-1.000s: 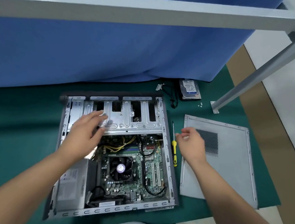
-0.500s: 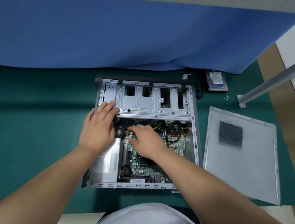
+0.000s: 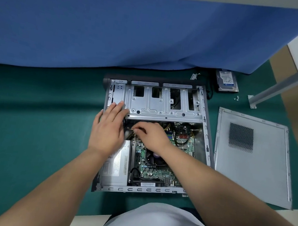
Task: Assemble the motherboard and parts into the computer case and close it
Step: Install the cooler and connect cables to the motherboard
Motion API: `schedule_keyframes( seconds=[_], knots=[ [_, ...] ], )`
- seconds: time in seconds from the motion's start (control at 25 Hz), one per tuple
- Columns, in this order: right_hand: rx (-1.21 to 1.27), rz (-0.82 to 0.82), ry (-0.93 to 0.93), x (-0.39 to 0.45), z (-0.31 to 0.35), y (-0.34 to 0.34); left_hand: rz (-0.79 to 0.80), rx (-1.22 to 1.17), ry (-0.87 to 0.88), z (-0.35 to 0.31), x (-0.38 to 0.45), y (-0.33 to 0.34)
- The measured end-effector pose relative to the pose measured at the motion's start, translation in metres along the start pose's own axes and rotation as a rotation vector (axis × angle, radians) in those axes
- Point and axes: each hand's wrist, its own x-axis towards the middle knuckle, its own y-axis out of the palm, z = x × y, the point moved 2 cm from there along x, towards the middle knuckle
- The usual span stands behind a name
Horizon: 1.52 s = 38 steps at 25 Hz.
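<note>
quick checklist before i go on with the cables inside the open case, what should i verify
1. Open grey metal computer case lying flat on the green mat: ok.
2. Left hand resting flat on the silver drive cage, steadying it: ok.
3. Right hand pinching something near the yellow cables; which connector: cannot tell.
4. Green motherboard seated in the case: ok; screws: cannot tell.
5. Blue-labelled hard drive not yet installed, on the mat: not ok.
6. Grey side panel with mesh vent off, beside the case: not ok.
</note>
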Motion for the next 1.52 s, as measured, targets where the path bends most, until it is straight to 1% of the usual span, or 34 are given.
schedule_keyframes(
  seconds=[0.08,0.16,0.28,0.4,0.68,0.8,0.92,1.0,1.32,1.52],
  knots=[
    [0.190,-0.059,0.055,-0.011,-0.015,-0.005,-0.038,0.018,0.018,-0.001,0.000,-0.001],
    [0.295,-0.115,0.098,-0.021,-0.027,-0.011,-0.072,0.046,0.048,-0.003,-0.003,-0.001],
    [0.334,-0.132,0.086,-0.029,-0.030,-0.012,-0.083,0.041,0.087,-0.004,-0.006,-0.001],
    [0.441,-0.156,0.078,-0.034,-0.029,-0.009,-0.069,0.056,0.128,-0.003,-0.007,0.000],
    [0.532,-0.171,0.110,-0.040,-0.028,-0.006,-0.062,0.096,0.188,-0.001,-0.007,0.003],
    [0.457,-0.166,0.094,-0.042,-0.023,-0.009,-0.046,0.101,0.210,0.000,-0.007,0.003],
    [0.343,-0.206,-0.028,-0.037,-0.009,-0.012,-0.068,0.086,0.233,0.000,-0.007,0.001],
    [0.335,-0.228,-0.082,-0.033,-0.002,-0.011,-0.087,0.078,0.239,0.000,-0.007,0.000],
    [0.403,-0.297,-0.041,-0.028,0.002,-0.003,-0.108,0.068,0.229,0.002,-0.006,0.001],
    [0.371,-0.319,-0.029,-0.027,0.000,0.002,-0.098,0.055,0.207,0.001,-0.006,0.003]
  ],
)
